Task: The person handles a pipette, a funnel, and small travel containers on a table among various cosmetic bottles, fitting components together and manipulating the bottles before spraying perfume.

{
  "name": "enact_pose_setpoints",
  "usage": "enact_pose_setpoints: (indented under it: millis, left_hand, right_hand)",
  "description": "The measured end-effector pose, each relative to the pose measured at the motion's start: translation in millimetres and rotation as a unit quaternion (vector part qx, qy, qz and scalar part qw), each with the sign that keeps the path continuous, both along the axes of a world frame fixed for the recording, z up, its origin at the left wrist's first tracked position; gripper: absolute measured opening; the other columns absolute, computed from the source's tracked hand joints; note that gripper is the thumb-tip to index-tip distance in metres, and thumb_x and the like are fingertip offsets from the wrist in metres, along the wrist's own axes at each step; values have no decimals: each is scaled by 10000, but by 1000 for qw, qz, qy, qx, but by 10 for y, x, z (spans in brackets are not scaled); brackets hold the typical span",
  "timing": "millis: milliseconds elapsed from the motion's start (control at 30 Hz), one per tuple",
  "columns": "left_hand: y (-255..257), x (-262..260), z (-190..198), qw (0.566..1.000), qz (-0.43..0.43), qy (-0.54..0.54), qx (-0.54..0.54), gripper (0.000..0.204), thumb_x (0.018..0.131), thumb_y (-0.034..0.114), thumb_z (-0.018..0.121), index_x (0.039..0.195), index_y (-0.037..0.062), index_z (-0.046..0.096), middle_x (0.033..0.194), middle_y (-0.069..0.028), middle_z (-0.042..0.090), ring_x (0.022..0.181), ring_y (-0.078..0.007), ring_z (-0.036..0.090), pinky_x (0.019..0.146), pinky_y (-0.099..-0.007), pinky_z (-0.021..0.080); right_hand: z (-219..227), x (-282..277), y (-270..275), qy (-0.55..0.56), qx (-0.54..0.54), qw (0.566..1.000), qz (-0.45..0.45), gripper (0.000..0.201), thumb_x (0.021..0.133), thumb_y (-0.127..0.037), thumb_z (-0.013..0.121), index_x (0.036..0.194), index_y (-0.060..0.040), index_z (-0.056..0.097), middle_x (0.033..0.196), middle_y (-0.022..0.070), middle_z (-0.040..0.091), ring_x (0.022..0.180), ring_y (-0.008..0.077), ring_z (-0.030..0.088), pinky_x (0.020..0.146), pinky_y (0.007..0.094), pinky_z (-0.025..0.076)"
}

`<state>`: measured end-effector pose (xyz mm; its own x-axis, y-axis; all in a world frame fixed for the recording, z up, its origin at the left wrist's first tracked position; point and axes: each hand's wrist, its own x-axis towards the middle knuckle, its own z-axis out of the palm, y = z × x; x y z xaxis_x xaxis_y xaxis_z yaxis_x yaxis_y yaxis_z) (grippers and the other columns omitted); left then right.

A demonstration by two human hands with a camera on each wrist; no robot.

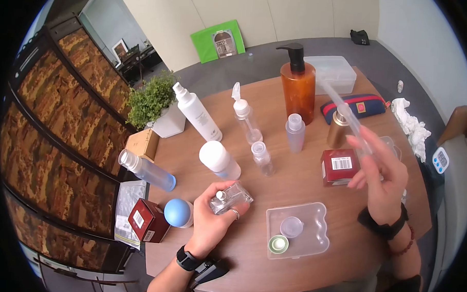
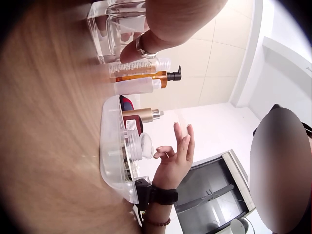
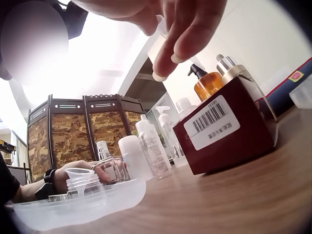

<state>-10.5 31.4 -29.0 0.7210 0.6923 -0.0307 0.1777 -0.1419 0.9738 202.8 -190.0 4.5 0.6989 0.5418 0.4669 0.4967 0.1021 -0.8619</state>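
Observation:
My left hand (image 1: 216,217) grips a clear square glass bottle (image 1: 237,199) with a small white nozzle, low over the table. In the left wrist view the bottle's thick glass (image 2: 100,36) shows beside the ringed thumb. Raised over the right side, my right hand (image 1: 384,172) pinches a slender translucent tube (image 1: 347,116) that slants up to the left. Between the hands lies a shallow clear plastic tray (image 1: 311,215). In it stand a small clear threaded jar (image 3: 84,187) and a green-rimmed round container (image 1: 278,244). A dark red box (image 1: 339,167) with a barcode sits just beyond the right hand.
Several bottles stand behind: a white-capped one (image 1: 220,158), a white spray bottle (image 1: 198,114), an amber pump bottle (image 1: 297,91) and a gold bottle (image 1: 338,130). Left are a blue ball-topped container (image 1: 178,212), another red box (image 1: 148,220) and a potted plant (image 1: 155,99).

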Motion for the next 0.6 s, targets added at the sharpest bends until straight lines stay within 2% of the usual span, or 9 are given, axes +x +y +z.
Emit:
enact_pose_setpoints:
  millis: [133, 233, 600]
  left_hand:
    - [-21, -4, 31, 1000, 10, 9, -9, 440, 802, -25, 776, 1219, -3, 634, 1065, -54, 705, 962, -101, 654, 874, -262, 526]
    - [-16, -5, 13, 1000, 1, 0, -1, 441, 806, -18, 779, 1222, -2, 634, 1061, -50, 706, 960, -100, 653, 869, -260, 525]
    - [13, -9, 0, 1000, -1, 1, 7, 428, 809, -8, 782, 1213, -3, 640, 1072, -55, 708, 963, -100, 651, 868, -263, 523]
  right_hand:
    - [-8, 7, 19, -19, 49, 998, -14, 402, 976, 35, 525, 1372, 2, 586, 1192, 178, 717, 663, 63, 639, 576, 181, 504]
    - [-6, 9, -2, -33, 23, 999, -2, 405, 976, 38, 522, 1374, 0, 584, 1190, 183, 717, 670, 67, 643, 582, 185, 512]
    - [-16, 21, 0, -61, 27, 998, 18, 417, 960, 61, 531, 1369, 7, 589, 1217, 175, 707, 716, 81, 655, 608, 197, 532]
